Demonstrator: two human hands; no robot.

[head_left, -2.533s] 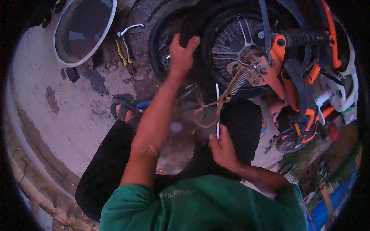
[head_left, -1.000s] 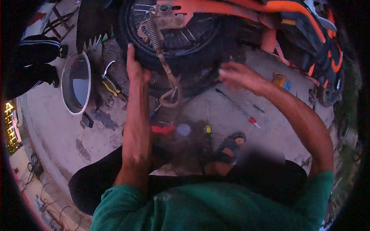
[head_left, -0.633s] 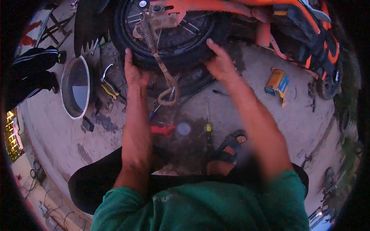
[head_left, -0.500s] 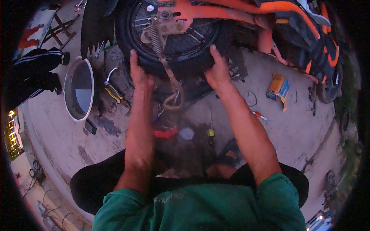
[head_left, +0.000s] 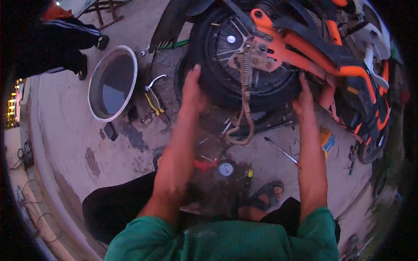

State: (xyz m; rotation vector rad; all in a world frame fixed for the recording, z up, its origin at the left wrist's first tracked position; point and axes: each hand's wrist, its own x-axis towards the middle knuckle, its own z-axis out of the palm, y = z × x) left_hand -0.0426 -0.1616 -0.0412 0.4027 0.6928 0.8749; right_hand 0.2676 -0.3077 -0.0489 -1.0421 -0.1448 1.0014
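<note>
A black tire [head_left: 271, 101] on the rear wheel of an orange and black motorcycle [head_left: 300, 45] lies in front of me. My left hand [head_left: 193, 93] grips its left side, thumb along the edge; the hand is slightly blurred. At the tire's right side, my right hand [head_left: 303, 98] holds on with its thumb pointing up. The other fingers of both hands are mostly hidden by the tire. Between my hands, a rusty spring [head_left: 246, 76] runs down to a bent metal stand [head_left: 249, 132].
On the ground lie yellow-handled pliers [head_left: 153, 104], a round dial gauge [head_left: 226, 169], a yellow-handled screwdriver [head_left: 250, 173] and a long thin tool [head_left: 281, 150]. A basin of water [head_left: 114, 89] stands left. Another person's legs [head_left: 65, 39] are at upper left.
The motorcycle, tire and ground items appear farther right and lower in the view, and the motorcycle looks turned. My hands remain at the tire's two sides.
</note>
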